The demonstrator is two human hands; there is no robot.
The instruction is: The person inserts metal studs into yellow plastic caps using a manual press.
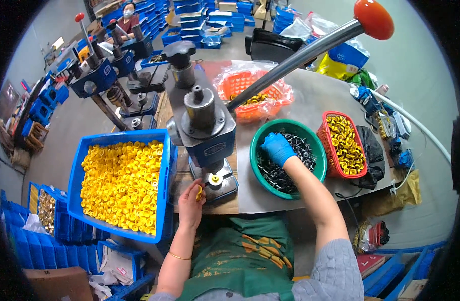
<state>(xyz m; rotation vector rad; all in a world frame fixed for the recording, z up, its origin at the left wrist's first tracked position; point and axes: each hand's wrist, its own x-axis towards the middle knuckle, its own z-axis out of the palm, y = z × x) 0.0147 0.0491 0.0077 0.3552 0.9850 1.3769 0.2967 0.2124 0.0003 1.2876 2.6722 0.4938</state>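
Note:
My left hand (190,201), bare, pinches a small round yellow cap (199,193) just left of the press base. Another yellow cap (215,178) sits on a pale round seat under the ram of the hand press (210,133). My right hand (279,149), in a blue glove, reaches into a green bowl (255,173) among many black pin-like parts (282,175). Its fingers are bunched downward and their tips are hidden, so what they hold does not show. A blue bin (164,200) heaped with yellow caps (120,185) stands left of the press.
The press lever (310,57) with a red knob slants up rightward over the table. An orange basket (250,113) lined with plastic stands behind the bowl; a red basket (335,163) of yellow parts is at its right. Other presses (94,78) and a masked person (128,20) are beyond.

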